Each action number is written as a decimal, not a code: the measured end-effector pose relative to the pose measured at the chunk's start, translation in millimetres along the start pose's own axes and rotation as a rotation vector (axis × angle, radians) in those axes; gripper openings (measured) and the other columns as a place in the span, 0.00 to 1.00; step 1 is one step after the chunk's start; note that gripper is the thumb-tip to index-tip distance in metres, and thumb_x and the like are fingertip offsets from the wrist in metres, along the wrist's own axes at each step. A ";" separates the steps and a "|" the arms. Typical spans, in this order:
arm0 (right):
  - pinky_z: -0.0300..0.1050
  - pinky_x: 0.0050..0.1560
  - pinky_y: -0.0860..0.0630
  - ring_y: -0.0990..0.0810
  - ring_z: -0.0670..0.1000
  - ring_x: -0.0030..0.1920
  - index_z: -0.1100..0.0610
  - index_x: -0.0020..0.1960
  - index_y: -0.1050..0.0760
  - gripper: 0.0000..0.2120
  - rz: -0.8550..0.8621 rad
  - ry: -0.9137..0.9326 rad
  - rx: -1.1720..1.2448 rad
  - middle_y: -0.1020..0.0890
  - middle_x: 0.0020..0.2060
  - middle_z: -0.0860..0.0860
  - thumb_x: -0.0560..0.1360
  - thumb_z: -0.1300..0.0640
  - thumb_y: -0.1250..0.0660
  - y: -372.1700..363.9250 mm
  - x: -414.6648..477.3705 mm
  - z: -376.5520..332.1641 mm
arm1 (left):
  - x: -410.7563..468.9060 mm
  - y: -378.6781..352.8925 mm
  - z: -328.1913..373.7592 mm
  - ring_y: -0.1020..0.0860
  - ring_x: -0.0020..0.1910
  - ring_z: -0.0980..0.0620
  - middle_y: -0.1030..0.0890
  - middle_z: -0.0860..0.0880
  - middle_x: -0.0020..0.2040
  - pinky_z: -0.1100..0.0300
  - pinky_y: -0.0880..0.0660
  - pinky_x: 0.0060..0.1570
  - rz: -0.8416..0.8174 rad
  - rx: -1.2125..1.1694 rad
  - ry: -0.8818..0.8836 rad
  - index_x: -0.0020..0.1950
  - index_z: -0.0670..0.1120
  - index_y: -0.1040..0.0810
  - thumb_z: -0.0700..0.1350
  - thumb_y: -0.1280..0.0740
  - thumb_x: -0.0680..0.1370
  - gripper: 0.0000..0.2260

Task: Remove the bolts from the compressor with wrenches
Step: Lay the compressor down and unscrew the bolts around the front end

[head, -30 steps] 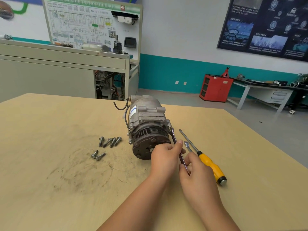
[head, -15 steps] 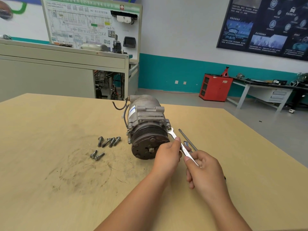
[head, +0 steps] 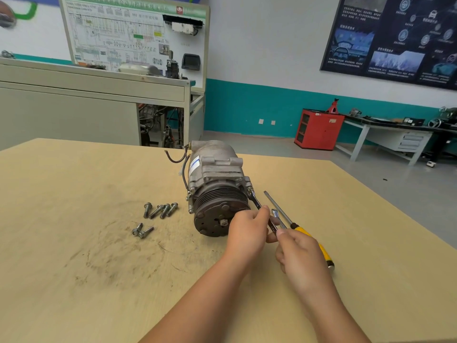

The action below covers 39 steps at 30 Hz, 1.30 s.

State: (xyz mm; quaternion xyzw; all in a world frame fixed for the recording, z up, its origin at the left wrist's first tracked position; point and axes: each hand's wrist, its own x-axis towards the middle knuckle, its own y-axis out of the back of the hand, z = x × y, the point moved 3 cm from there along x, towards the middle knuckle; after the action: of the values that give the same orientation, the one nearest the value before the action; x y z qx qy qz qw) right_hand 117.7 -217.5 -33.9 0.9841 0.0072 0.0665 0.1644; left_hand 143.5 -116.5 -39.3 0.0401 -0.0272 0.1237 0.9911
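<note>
The wrench point(head: 257, 203) is pinched mid-shaft by left hand point(head: 247, 231), lower end gripped by curled right hand point(head: 300, 254). Its head is seated at compressor point(head: 215, 179) flange, just ahead of both hands. Loose bolts point(head: 165, 210) are laid on worktop point(head: 74, 194), left of left hand.

This is looking like an automotive training workshop: a wiring-diagram teaching board point(head: 133, 35) is standing at upper left, a dark car-technology poster point(head: 395, 38) is hanging at upper right, a red cabinet point(head: 319, 128) is sitting beside a workbench point(head: 410, 141) at mid right, and a compressor point(head: 215, 169) is lying with loose bolts point(head: 160, 210) on the table point(head: 74, 280)
</note>
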 end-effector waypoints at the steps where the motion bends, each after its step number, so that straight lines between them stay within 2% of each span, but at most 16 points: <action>1: 0.38 0.25 0.44 0.41 0.44 0.21 0.60 0.39 0.24 0.15 -0.033 -0.071 0.103 0.37 0.17 0.44 0.80 0.59 0.45 0.2 -0.7 -0.3 | -0.3 -0.8 0.6 0.28 0.22 0.57 0.29 0.51 0.21 0.59 0.35 0.35 -0.003 -0.002 0.000 0.35 0.46 0.20 0.47 0.43 0.80 0.18; 3: 0.37 0.22 0.45 0.42 0.43 0.18 0.61 0.39 0.26 0.15 -0.131 -0.224 0.370 0.38 0.18 0.45 0.80 0.61 0.46 -0.1 -2.9 -2.9 | -0.4 -2.0 1.5 0.27 0.22 0.60 0.29 0.53 0.20 0.60 0.34 0.34 -0.007 0.002 -0.003 0.36 0.45 0.19 0.47 0.44 0.80 0.18; 6: 0.36 0.17 0.43 0.41 0.44 0.15 0.63 0.38 0.29 0.11 -0.266 -0.417 0.768 0.38 0.18 0.49 0.78 0.63 0.45 -1.8 -4.3 -10.2 | -0.8 -2.6 3.1 0.26 0.29 0.55 0.28 0.53 0.18 0.61 0.32 0.34 -0.017 -0.027 0.009 0.37 0.46 0.18 0.46 0.46 0.80 0.19; 9: 0.35 0.17 0.42 0.39 0.45 0.15 0.62 0.37 0.30 0.11 -0.293 -0.428 0.859 0.36 0.17 0.49 0.77 0.64 0.43 -3.0 -4.8 -13.8 | -1.3 -2.0 5.0 0.26 0.32 0.52 0.25 0.51 0.24 0.59 0.30 0.37 -0.029 -0.056 0.007 0.36 0.48 0.18 0.45 0.47 0.80 0.20; 12: 0.36 0.18 0.39 0.37 0.46 0.17 0.60 0.36 0.30 0.11 -0.270 -0.340 0.734 0.34 0.18 0.50 0.77 0.64 0.42 -6.1 -6.8 -15.7 | -2.2 0.9 6.0 0.23 0.38 0.49 0.19 0.44 0.35 0.59 0.28 0.40 -0.019 -0.076 -0.006 0.36 0.48 0.17 0.45 0.48 0.80 0.22; 16: 0.40 0.24 0.35 0.31 0.48 0.18 0.59 0.37 0.31 0.11 -0.197 -0.163 0.392 0.28 0.19 0.52 0.78 0.64 0.41 -13.3 -8.3 -12.6 | -2.0 6.0 3.8 0.21 0.41 0.48 0.15 0.47 0.43 0.58 0.25 0.43 -0.016 -0.135 0.059 0.35 0.48 0.16 0.46 0.48 0.79 0.23; 19: 0.37 0.20 0.35 0.30 0.50 0.18 0.55 0.38 0.31 0.10 -0.167 -0.076 0.267 0.26 0.20 0.54 0.77 0.65 0.40 -16.1 -7.8 -8.8 | -2.2 7.7 1.6 0.23 0.33 0.49 0.19 0.47 0.31 0.56 0.27 0.40 -0.007 -0.145 0.098 0.29 0.49 0.18 0.49 0.42 0.79 0.22; 22: 0.42 0.23 0.30 0.28 0.51 0.22 0.46 0.36 0.36 0.16 -0.082 0.045 0.002 0.25 0.22 0.53 0.76 0.64 0.39 -17.2 -6.2 0.4 | -2.6 8.7 -0.6 0.33 0.20 0.57 0.31 0.53 0.18 0.61 0.35 0.30 0.001 -0.065 0.101 0.21 0.51 0.22 0.52 0.35 0.77 0.23; 24: 0.45 0.29 0.26 0.26 0.49 0.27 0.43 0.36 0.39 0.18 -0.014 0.146 -0.209 0.26 0.25 0.48 0.76 0.62 0.39 -15.3 -6.9 3.8 | -1.5 8.4 -2.4 0.37 0.18 0.57 0.34 0.53 0.17 0.61 0.39 0.28 0.023 0.029 0.057 0.22 0.47 0.24 0.54 0.34 0.76 0.23; 25: 0.42 0.29 0.27 0.27 0.45 0.27 0.42 0.36 0.40 0.19 0.007 0.190 -0.283 0.27 0.25 0.46 0.76 0.62 0.39 -13.8 -7.1 4.0 | -0.9 7.9 -2.4 0.38 0.19 0.57 0.36 0.53 0.17 0.60 0.40 0.28 0.039 0.084 0.022 0.25 0.45 0.23 0.54 0.35 0.77 0.22; 26: 0.34 0.26 0.31 0.28 0.42 0.25 0.42 0.35 0.40 0.19 0.032 0.230 -0.336 0.28 0.24 0.45 0.75 0.62 0.38 -11.6 -7.1 3.3 | -0.4 6.8 -2.0 0.38 0.20 0.56 0.36 0.52 0.18 0.60 0.41 0.28 0.052 0.125 -0.010 0.29 0.43 0.21 0.54 0.36 0.78 0.22; 28: 0.31 0.24 0.35 0.29 0.40 0.25 0.44 0.34 0.38 0.19 0.093 0.266 -0.353 0.28 0.22 0.42 0.73 0.63 0.36 -5.9 -5.1 1.7 | 0.6 3.9 -1.0 0.35 0.22 0.58 0.34 0.53 0.19 0.61 0.39 0.28 0.044 0.134 -0.039 0.33 0.45 0.18 0.52 0.40 0.80 0.21; 31: 0.34 0.22 0.41 0.36 0.44 0.21 0.52 0.33 0.31 0.13 0.067 0.124 -0.105 0.30 0.19 0.44 0.74 0.63 0.35 -1.0 1.3 4.5 | 3.0 0.4 -1.4 0.30 0.27 0.56 0.28 0.52 0.24 0.61 0.35 0.33 -0.025 0.049 -0.001 0.39 0.46 0.16 0.51 0.44 0.82 0.21; 35: 0.37 0.21 0.36 0.33 0.46 0.19 0.57 0.36 0.24 0.12 -0.114 -0.051 0.148 0.29 0.19 0.48 0.76 0.65 0.39 1.4 3.6 4.8 | 1.3 -2.8 -3.1 0.39 0.22 0.56 0.37 0.54 0.21 0.63 0.41 0.27 -0.148 -0.148 0.099 0.42 0.45 0.17 0.52 0.46 0.82 0.22; 37: 0.31 0.23 0.36 0.31 0.44 0.22 0.54 0.39 0.21 0.12 -0.071 0.002 0.084 0.27 0.21 0.45 0.76 0.64 0.39 3.5 2.2 2.7 | 0.4 -2.0 -2.9 0.40 0.22 0.56 0.38 0.54 0.21 0.61 0.41 0.28 -0.142 -0.159 0.120 0.39 0.46 0.18 0.53 0.44 0.82 0.21; 39: 0.28 0.27 0.34 0.29 0.42 0.28 0.49 0.46 0.20 0.11 0.084 0.154 -0.172 0.25 0.26 0.40 0.76 0.62 0.38 6.4 0.4 0.0 | 0.4 0.6 -1.9 0.39 0.21 0.55 0.36 0.55 0.20 0.59 0.42 0.29 -0.070 -0.075 0.102 0.32 0.47 0.23 0.55 0.41 0.80 0.21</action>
State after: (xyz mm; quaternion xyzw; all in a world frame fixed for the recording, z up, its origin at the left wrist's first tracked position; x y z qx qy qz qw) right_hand 118.1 -223.6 -31.7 0.9578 -0.0270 0.1489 0.2442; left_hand 143.8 -115.6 -41.1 -0.0023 0.0199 0.0900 0.9957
